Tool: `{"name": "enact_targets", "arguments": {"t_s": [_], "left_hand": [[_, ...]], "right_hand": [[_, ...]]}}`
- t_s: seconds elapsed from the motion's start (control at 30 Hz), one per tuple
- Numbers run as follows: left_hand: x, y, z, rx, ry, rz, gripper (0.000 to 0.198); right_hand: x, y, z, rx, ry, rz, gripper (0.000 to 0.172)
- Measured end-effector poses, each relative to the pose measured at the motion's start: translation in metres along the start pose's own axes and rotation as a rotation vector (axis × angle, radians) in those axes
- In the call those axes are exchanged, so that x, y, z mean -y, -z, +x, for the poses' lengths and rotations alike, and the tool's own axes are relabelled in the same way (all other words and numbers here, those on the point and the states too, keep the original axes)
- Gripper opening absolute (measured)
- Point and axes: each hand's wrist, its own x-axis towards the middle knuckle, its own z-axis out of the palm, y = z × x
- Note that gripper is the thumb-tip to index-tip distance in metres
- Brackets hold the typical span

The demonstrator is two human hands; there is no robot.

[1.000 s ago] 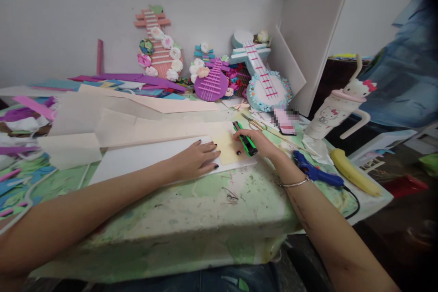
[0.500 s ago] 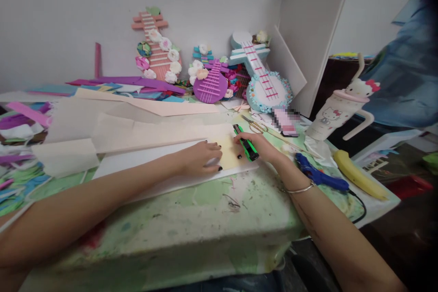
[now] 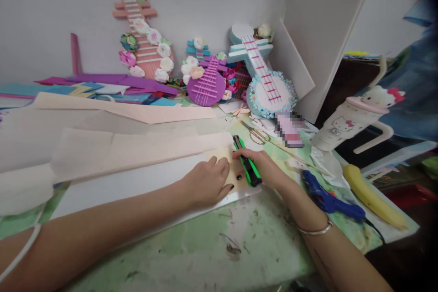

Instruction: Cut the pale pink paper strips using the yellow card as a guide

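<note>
hands [image 3: 207, 182]: 2 | green tool [image 3: 251, 172]: 1 | glue gun [image 3: 333, 201]: 1 | banana [image 3: 372, 196]: 1 | tumbler [image 3: 343, 124]: 1

Readable lettering or numbers: none showing clearly. White tumbler [image 3: 323, 139], right side of frame, bearing printed cartoon cat [image 3: 342, 125] with red bow, reading as Hello Kitty brand character; tiny marks beneath print blurring past reading. Cat-head topper [image 3: 379, 96] on tumbler's rim repeating same character, bow pinkish red. Phone-like pink object [image 3: 289, 130], right of centre, hiding under pixel blocks. Green-and-black cutter [image 3: 248, 164], centre, showing no legible marking.
</note>
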Motion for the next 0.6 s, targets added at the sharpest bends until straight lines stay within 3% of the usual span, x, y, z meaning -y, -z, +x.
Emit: {"name": "enact_targets", "arguments": {"t_s": [0.27, 0.6], "left_hand": [[-0.007, -0.008, -0.006, -0.076, -0.002, 0.033, 0.062], [-0.010, -0.014, -0.007, -0.139, 0.038, 0.064, 0.062]], "right_hand": [[0.012, 0.004, -0.001, 0.028, -0.099, 0.065, 0.044], [0.010, 0.001, -0.002, 0.056, -0.310, 0.363, 0.042]]}}
